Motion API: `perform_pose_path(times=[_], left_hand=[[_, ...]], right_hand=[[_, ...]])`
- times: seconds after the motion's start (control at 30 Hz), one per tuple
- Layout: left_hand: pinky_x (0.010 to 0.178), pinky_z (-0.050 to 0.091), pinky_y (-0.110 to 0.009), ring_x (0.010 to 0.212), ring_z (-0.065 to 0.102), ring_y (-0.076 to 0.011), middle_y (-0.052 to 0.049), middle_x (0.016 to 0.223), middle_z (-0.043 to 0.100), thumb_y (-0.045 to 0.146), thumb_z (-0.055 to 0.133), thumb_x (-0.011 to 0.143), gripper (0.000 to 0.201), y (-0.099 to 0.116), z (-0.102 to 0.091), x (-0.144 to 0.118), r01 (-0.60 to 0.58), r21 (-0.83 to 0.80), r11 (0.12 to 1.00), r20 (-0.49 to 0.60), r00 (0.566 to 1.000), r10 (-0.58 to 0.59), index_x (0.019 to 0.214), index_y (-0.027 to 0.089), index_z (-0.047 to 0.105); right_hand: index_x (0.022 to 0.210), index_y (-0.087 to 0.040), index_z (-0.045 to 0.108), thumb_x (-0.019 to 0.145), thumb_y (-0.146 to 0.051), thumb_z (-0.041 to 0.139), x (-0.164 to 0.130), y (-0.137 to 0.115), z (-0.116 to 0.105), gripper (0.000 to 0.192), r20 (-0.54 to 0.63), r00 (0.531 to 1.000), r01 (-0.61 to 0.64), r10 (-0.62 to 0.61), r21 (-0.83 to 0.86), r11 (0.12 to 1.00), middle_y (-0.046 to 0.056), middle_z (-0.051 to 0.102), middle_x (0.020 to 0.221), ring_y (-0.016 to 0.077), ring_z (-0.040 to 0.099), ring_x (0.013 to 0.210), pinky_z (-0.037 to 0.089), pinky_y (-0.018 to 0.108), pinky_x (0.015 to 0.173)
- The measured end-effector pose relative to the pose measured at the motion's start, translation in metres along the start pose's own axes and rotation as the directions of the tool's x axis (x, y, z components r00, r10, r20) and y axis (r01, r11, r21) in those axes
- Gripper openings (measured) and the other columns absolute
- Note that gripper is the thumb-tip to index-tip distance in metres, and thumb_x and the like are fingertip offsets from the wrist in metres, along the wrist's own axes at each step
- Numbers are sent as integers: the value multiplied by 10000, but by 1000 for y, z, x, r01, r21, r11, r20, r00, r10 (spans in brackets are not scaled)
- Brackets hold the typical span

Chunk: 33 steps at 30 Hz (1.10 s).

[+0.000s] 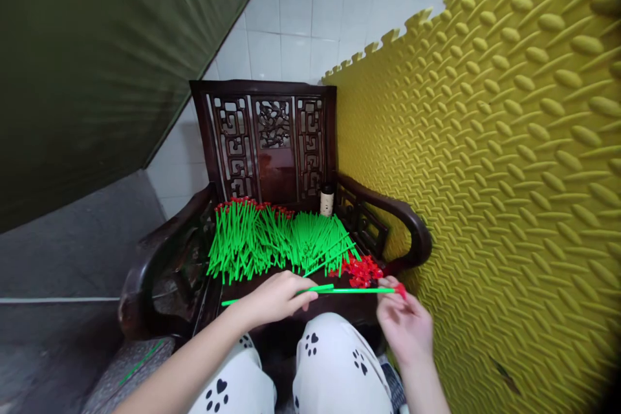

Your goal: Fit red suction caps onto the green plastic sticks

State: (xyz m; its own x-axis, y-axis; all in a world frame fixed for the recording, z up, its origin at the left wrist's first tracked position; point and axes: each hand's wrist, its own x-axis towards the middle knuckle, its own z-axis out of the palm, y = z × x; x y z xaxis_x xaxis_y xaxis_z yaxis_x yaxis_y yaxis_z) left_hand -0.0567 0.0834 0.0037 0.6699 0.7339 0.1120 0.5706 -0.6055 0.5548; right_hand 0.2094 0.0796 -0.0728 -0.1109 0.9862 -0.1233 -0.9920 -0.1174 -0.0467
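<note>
Green stick [339,290] between both hands' fingers [305,294]

Person, head view. Both forearms bare, no sleeves in view. Left hand [276,297] and right hand [405,326]: bare, no gloves, no rings or watch seen. Trousers [334,362]: white fabric printed with black paw marks at 6 o'clock, plus one black heart mark on the left leg.

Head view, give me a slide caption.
Left hand holds green stick; right hand pinches red piece at its tip.
</note>
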Motion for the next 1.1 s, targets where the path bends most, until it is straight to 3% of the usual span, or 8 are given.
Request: perform_pose_path(times=[0.17,0.33,0.5,0.57,0.73,0.93,1.1], left_hand=[[669,389,-215,685,591,-144,-9,722,652,345,385,974,365,-15,-8,-9,67,80,995,-92,994,-59,761,181,632],[662,369,-240,705,563,-163,-16,742,618,415,434,944,333,-18,-6,-3,146,116,983,-196,973,-121,809,184,633],[580,353,-244,587,486,-140,-9,743,571,496,460,911,364,-25,-5,5,244,80,966,-316,926,-208,931,155,585],[583,361,-237,592,498,-132,-5,763,587,480,476,908,342,-25,-5,7,219,57,974,-278,941,-195,925,158,589],[632,373,-220,615,543,-121,27,627,571,404,421,954,394,-18,0,11,115,-3,993,-127,985,-114,676,164,564],[619,371,-218,585,522,-112,24,604,556,406,419,956,415,-13,7,21,70,-68,995,-72,995,-75,654,157,558],[595,364,-214,574,508,-109,25,599,546,404,420,954,410,-14,10,24,54,-116,992,-54,997,-61,653,156,547]], right_hand=[[1016,-142,474,630,105,511,0,-41,-8,459,-86,979,192,-183,116,975,17,544,862,53,533,578,552,145,470],[973,-124,480,623,115,525,4,-36,-4,426,-82,988,137,-131,79,987,12,532,839,48,529,578,542,127,465],[938,-131,481,628,96,542,8,-30,-2,389,-95,986,145,-139,58,988,5,524,831,37,507,548,522,120,440],[942,-133,485,637,96,543,8,-31,-4,386,-104,986,138,-132,58,989,2,522,823,37,515,558,524,117,453],[943,-156,466,660,60,560,8,-30,-4,369,-90,989,125,-119,66,990,-10,536,820,29,522,557,515,102,476],[998,-175,439,682,-204,611,0,-14,3,361,61,996,-65,62,49,997,-3,529,821,59,487,543,507,165,462],[1009,-175,445,709,-249,579,-3,-12,8,337,131,991,28,-32,33,999,-42,460,710,67,436,498,481,167,436]])
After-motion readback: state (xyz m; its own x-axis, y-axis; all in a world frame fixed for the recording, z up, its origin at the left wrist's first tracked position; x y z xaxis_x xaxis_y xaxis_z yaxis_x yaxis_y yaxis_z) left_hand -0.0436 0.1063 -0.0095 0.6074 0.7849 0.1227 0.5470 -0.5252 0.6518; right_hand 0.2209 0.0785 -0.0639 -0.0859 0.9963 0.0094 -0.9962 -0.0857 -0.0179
